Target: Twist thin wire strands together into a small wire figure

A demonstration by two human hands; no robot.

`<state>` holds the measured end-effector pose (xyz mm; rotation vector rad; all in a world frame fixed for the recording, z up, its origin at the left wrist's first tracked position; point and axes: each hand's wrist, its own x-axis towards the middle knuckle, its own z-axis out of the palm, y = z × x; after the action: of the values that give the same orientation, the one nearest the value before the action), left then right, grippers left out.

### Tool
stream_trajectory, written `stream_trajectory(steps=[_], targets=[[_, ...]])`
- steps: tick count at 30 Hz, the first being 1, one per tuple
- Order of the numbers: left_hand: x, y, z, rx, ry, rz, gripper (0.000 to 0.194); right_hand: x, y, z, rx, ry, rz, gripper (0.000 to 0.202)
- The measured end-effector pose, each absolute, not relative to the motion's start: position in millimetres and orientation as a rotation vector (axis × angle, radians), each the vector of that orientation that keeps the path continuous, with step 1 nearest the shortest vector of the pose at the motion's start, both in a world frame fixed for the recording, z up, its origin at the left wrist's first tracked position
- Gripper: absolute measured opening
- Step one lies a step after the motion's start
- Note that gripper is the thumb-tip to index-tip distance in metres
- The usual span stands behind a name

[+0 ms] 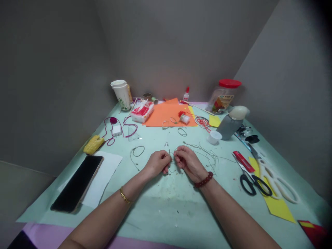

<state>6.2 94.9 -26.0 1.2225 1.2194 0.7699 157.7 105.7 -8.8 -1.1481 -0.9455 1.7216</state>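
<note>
At the middle of the green-covered table, my left hand (158, 162) pinches a thin greenish cord (169, 154). My right hand (187, 159), just to its right, is also closed, its thumb and fingers together on the same fine cord. A small gap separates the two hands. Loose cord strands (210, 154) spread out to the right of my right hand. A looped cord (138, 151) lies left of my left hand, and another small loop (182, 131) rests beyond both hands. The knots between my fingertips are too small to make out.
A phone (77, 183) lies on white paper at the left. Black-handled scissors (255, 183), white-handled scissors (277, 180) and a red cutter (243, 161) are at the right. Orange paper (166, 116), a red-lidded jar (224, 97), a grey bottle (230, 126) and a white cup (122, 97) stand farther back.
</note>
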Motion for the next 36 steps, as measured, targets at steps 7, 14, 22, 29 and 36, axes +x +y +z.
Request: stream_trajectory(steps=[7,14,22,29,36], targets=[[6.7,94.7,-23.1,1.203,1.221,0.781,0.017,164.0,105.6,-7.0,-1.303,-1.226,1.644,0.020],[6.8,95.2,-23.0,1.170,1.174,0.808,0.019,164.3,105.9,-7.3,-1.448,-1.534,1.536,0.015],[6.3,95.4,-19.8,1.146,1.154,0.807,0.023,162.9,106.9,-5.8,-1.486,-1.641,1.475,0.013],[-5.2,97.9,-13.7,1.022,1.053,0.732,0.059,167.2,108.5,-6.6,-1.464,-1.592,1.572,0.014],[-19.8,99.9,-6.0,1.125,1.084,0.572,0.055,167.0,108.6,-4.4,-1.463,-1.571,1.605,0.014]])
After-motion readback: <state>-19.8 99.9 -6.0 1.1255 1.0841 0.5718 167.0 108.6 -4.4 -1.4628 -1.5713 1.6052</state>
